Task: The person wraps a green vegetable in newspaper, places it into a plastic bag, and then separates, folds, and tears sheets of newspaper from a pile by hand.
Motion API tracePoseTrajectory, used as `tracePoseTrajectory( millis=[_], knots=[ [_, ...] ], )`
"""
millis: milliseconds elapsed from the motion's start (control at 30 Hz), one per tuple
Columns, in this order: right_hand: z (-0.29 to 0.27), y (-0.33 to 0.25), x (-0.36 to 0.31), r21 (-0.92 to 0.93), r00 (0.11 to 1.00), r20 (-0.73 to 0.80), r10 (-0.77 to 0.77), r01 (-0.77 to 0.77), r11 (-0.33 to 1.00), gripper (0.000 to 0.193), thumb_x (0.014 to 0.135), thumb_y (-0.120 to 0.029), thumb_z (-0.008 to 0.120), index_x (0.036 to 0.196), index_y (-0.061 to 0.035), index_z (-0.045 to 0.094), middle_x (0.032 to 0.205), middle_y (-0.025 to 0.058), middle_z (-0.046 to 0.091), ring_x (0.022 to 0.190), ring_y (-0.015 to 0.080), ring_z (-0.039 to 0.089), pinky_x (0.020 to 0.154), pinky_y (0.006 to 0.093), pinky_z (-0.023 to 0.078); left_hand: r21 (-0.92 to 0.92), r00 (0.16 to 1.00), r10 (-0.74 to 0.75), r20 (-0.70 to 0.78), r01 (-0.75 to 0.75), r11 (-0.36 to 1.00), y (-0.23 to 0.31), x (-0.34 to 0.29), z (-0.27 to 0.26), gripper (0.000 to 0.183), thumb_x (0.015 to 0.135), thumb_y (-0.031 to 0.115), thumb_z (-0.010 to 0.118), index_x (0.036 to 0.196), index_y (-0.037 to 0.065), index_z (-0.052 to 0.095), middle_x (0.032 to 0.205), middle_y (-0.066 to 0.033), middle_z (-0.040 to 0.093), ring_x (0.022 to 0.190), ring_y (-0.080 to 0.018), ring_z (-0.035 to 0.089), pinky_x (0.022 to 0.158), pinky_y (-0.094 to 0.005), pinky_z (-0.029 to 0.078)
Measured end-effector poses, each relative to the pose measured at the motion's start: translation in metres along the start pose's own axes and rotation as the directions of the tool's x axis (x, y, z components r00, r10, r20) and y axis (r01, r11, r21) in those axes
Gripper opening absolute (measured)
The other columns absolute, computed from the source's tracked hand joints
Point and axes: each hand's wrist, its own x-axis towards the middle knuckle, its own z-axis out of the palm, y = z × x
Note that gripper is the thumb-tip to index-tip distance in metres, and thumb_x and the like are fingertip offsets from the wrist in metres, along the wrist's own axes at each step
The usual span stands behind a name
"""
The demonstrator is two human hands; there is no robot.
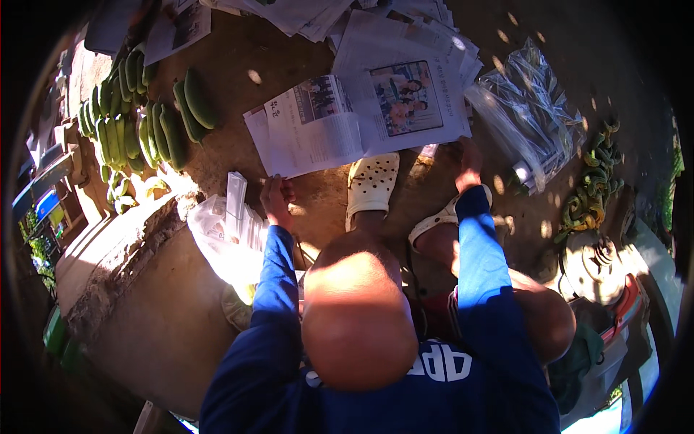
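Now, newspaper sheet (358,94): it lies spread in front of the person's feet, photos facing up, its far right part overlapping the paper pile (426,14).
Left hand (278,201): it stands at the sheet's near left corner with fingers bent; whether they pinch the paper or only brush its edge cannot be told.
Right hand (468,165): it reaches the near right corner, fingertips at the margin; again, a firm hold cannot be confirmed.
Step at the paper: positioning or straightening the sheet seems to be in hand, since both hands frame its near edge.
Next move at the corners: it would likely call for a light, even pull from both sides, keeping the thin paper from creasing.
Pale clog (372,181): its toe sits right by the near edge, so the sheet could snag there.
Green vegetables (166,130): they lie in rows to the left, well apart from both hands.
Clear plastic wrapping (531,108): it lies crumpled to the right of the paper, near the right hand but apart from it.
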Motion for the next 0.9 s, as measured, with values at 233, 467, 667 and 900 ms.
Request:
tracePoseTrajectory(
  millis=[233, 467, 667, 900],
  knots=[
    [0.004, -0.007, -0.010, 0.013, 0.995, -0.052, 0.086, -0.086, 0.996, 0.022, 0.087, -0.028, 0.065, 0.101, -0.0105, 0.064, 0.087, 0.0055, 0.067, 0.077, 0.0200, 0.065, 0.071, 0.0393, 0.054, 0.058, 0.996, 0.083, 0.021, -0.084, 0.995, -0.013, 0.011, -0.024, 0.021, 0.094, 0.027, 0.060, 0.086, 0.008, 0.062, 0.072, -0.0015, 0.062, 0.058, -0.0081, 0.052, 0.052, -0.0231, 0.041],
    [-0.006, -0.004, -0.004, -0.012, 0.996, -0.031, 0.079, -0.080, 0.997, 0.022, 0.088, -0.028, 0.065, 0.102, -0.0110, 0.064, 0.089, 0.0065, 0.067, 0.076, 0.0213, 0.065, 0.072, 0.0406, 0.055, 0.086, 0.998, 0.033, -0.051, -0.028, 0.996, -0.009, 0.012, -0.031, 0.024, 0.094, 0.028, 0.059, 0.082, 0.008, 0.062, 0.070, -0.0005, 0.060, 0.058, -0.0081, 0.052, 0.053, -0.0245, 0.041],
    [0.006, 0.001, -0.024, -0.537, 0.923, 0.053, -0.381, 0.348, 0.768, 0.030, 0.090, -0.034, 0.065, 0.100, -0.0057, 0.064, 0.085, 0.0060, 0.064, 0.070, 0.0185, 0.060, 0.065, 0.0341, 0.049, 0.430, 0.823, 0.558, 0.111, -0.546, 0.720, 0.014, -0.007, -0.022, 0.024, 0.095, 0.024, 0.059, 0.082, 0.004, 0.061, 0.069, -0.0009, 0.058, 0.059, -0.0117, 0.050, 0.056, -0.0256, 0.040],
    [0.137, -0.007, -0.139, -0.359, 0.579, 0.758, -0.302, 0.755, 0.549, 0.018, 0.090, -0.018, 0.068, 0.098, -0.0028, 0.061, 0.096, 0.0069, 0.061, 0.089, 0.0144, 0.060, 0.072, 0.0282, 0.051, 0.450, 0.661, 0.714, 0.231, -0.724, 0.524, 0.052, -0.046, 0.032, 0.013, 0.088, 0.006, 0.061, 0.099, -0.001, 0.064, 0.082, -0.0125, 0.062, 0.067, -0.0229, 0.059, 0.062, -0.0336, 0.047]
  ],
)
